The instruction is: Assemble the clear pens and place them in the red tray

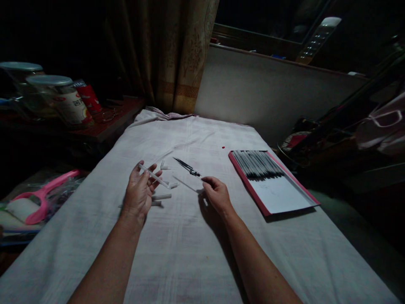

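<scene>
My left hand (139,192) holds a slim translucent tube (155,176) slantwise between thumb and fingers, its other fingers loosely curled. Under and beside that hand, several short clear tube pieces (162,196) lie on the pale cloth. My right hand (217,194) is closed in a pinch at the near end of a cluster of thin black pointed pieces (189,167). Whether it grips one of them or a separate slim piece, I cannot make out. A thin pale stick (185,183) lies between the two hands.
To the right, a shallow red-edged box (249,192) holds a row of clear tubes with black ends (257,164). A small red dot (223,147) lies on the cloth (190,245). Lidded jars (71,105) stand on a side table; a pink-handled item (41,200) sits at left.
</scene>
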`<action>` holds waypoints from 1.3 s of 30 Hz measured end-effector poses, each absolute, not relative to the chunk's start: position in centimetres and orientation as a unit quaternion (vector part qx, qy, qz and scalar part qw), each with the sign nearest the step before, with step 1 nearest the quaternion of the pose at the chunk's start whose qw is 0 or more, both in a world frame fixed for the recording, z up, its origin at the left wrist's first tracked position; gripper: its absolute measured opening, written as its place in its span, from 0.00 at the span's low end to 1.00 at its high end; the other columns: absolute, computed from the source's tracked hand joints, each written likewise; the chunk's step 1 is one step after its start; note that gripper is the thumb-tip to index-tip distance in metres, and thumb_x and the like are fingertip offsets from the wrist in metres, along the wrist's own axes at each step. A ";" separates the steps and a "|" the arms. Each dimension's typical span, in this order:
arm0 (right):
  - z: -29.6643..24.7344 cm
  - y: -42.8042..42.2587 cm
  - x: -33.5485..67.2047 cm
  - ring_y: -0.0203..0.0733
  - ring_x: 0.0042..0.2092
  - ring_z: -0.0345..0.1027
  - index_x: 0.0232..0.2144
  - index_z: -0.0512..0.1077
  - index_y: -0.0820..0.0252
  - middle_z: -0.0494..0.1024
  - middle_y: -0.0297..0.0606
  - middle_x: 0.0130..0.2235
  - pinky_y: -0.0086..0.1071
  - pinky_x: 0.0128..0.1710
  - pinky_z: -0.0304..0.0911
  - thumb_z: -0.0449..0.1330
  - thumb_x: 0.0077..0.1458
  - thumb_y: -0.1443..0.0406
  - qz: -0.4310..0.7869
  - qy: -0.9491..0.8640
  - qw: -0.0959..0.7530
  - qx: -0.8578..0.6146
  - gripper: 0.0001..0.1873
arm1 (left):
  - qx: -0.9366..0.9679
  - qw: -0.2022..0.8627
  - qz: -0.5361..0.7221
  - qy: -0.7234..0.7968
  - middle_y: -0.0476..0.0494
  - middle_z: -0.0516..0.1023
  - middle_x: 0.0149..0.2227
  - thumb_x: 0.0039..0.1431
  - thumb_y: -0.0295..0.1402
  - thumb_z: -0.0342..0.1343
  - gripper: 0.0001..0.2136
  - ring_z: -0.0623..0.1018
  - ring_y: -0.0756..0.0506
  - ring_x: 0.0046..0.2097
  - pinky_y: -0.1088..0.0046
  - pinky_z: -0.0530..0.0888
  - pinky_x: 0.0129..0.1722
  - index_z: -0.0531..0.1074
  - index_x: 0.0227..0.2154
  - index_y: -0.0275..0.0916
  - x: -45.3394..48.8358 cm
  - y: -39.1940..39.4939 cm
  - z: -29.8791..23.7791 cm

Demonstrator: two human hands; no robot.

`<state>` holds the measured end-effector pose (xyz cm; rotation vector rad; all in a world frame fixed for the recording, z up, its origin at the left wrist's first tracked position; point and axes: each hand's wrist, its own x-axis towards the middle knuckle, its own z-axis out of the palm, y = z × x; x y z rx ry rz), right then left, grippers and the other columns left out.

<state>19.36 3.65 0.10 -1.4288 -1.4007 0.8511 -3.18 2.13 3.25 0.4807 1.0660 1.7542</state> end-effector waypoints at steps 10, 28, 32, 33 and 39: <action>2.4 3.0 22.7 0.30 0.23 0.61 0.29 0.74 0.60 0.71 0.30 0.23 0.24 0.20 0.54 0.70 0.39 0.50 0.435 -0.312 0.692 -0.485 0.21 | 0.604 0.262 0.540 0.525 0.46 0.79 0.36 0.55 0.33 0.61 0.11 0.77 0.43 0.40 0.70 0.72 0.44 0.81 0.42 0.48 -0.8 0.4 2.9; 1.7 1.8 20.5 0.35 0.27 0.65 0.31 0.79 0.60 0.76 0.34 0.26 0.29 0.26 0.62 0.64 0.48 0.55 0.391 -0.433 0.633 -0.508 0.14 | 0.782 0.060 0.318 0.533 0.42 0.80 0.38 0.60 0.29 0.53 0.17 0.76 0.39 0.41 0.62 0.68 0.43 0.76 0.50 0.49 0.0 -0.3 1.5; 0.7 0.8 18.6 0.38 0.34 0.71 0.36 0.81 0.58 0.80 0.38 0.34 0.31 0.34 0.67 0.61 0.52 0.59 0.401 -0.550 0.556 -0.477 0.12 | 0.801 0.014 0.292 0.522 0.41 0.82 0.42 0.66 0.34 0.49 0.14 0.79 0.40 0.42 0.62 0.70 0.42 0.74 0.50 0.43 0.4 -0.6 1.2; 0.4 0.7 18.2 0.38 0.34 0.72 0.41 0.80 0.57 0.80 0.38 0.36 0.31 0.34 0.68 0.61 0.53 0.60 0.413 -0.576 0.531 -0.465 0.14 | 0.798 0.006 0.300 0.523 0.41 0.83 0.42 0.67 0.35 0.48 0.13 0.80 0.40 0.41 0.62 0.70 0.42 0.74 0.49 0.41 0.3 -0.5 1.2; 0.3 1.8 17.6 0.38 0.40 0.75 0.53 0.74 0.53 0.81 0.37 0.41 0.32 0.41 0.70 0.58 0.57 0.68 0.357 -0.677 0.389 -0.513 0.21 | 0.710 -0.044 0.399 0.578 0.40 0.83 0.42 0.69 0.38 0.47 0.13 0.81 0.39 0.43 0.61 0.74 0.42 0.75 0.45 0.41 -2.1 0.6 2.2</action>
